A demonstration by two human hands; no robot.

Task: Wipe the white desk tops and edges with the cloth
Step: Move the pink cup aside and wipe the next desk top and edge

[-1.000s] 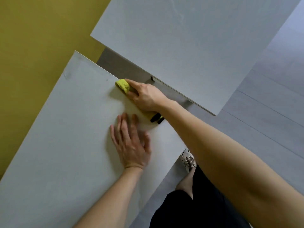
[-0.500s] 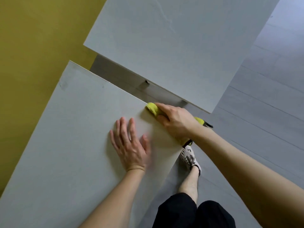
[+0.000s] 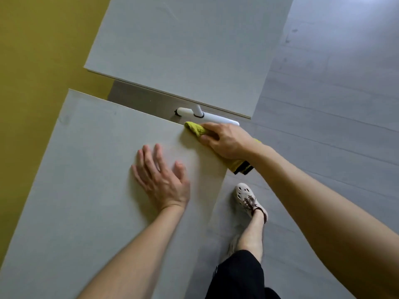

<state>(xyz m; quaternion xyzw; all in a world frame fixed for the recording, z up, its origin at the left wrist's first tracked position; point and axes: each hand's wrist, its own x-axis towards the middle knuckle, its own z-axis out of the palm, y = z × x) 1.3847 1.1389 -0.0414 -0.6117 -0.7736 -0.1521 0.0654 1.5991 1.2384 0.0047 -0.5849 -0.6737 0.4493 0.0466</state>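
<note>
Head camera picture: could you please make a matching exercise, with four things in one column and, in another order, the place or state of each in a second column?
Column A
1. left hand
2. right hand
3. cloth
4. shoe

Column B
a. stands on the grey floor
b. lies flat on the near desk top, fingers straight
c. yellow-green, at the far edge of that desk top
d. grips the cloth

Pairs: 1-b, 2-d, 3-c, 4-a.
</note>
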